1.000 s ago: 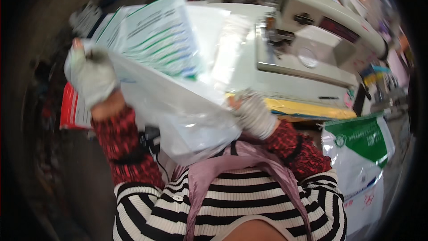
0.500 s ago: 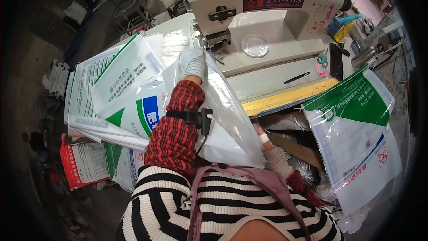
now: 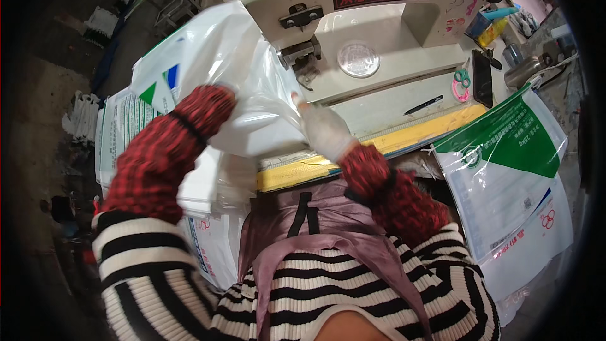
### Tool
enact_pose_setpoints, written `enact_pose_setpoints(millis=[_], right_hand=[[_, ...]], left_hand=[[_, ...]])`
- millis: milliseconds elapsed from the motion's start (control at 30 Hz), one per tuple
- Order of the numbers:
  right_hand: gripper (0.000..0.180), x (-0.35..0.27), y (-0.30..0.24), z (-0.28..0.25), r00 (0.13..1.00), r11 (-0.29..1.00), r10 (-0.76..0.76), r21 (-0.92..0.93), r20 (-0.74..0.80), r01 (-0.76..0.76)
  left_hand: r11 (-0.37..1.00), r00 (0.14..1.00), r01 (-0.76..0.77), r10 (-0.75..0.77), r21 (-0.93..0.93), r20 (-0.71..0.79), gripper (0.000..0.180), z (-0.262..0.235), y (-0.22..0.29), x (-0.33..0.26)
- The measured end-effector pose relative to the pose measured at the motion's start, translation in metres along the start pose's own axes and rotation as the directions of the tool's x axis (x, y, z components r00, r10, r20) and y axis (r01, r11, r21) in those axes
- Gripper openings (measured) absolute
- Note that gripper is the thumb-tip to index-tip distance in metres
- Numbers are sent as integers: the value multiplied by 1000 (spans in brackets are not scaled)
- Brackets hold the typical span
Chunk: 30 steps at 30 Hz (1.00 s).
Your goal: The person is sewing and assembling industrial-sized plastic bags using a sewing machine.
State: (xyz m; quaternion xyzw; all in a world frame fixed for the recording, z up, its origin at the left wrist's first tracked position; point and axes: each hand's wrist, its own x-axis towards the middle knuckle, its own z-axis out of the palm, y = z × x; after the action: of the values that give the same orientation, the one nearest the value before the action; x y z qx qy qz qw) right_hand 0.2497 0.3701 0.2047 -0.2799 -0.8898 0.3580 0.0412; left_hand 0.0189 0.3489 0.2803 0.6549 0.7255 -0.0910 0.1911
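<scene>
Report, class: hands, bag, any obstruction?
Right hand at edge of white bag, grip unclear. Left hand indistinguishable against it. Sewing machine alongside, maybe obstructing.

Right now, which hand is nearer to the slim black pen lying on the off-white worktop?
Right. The gloved right hand is left of the slim black pen, at the right edge of the glossy white plastic bag; the left hand, blurred, is farther left, against the bag.

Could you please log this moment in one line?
left hand: blurred, at white bag | right hand: at bag's edge | sewing machine: beside bag | scissors: beside phone
</scene>
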Motion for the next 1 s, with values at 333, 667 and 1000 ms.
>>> enact_pose_setpoints(millis=[333, 667, 1000], right_hand=[[71, 27, 17, 27, 998, 878, 31, 479, -61, 2], [67, 14, -1, 26, 981, 981, 192, 31, -15, -192], [60, 19, 18, 48, 992, 899, 129, 421, 2, -118]], left_hand=[[979, 986, -157, 148, -133, -70, 29, 64, 36, -128], [937, 837, 41, 158, -348, 523, 39, 119, 47, -114], [881, 872, -459, 421, 115, 250, 24, -32, 119, -109]])
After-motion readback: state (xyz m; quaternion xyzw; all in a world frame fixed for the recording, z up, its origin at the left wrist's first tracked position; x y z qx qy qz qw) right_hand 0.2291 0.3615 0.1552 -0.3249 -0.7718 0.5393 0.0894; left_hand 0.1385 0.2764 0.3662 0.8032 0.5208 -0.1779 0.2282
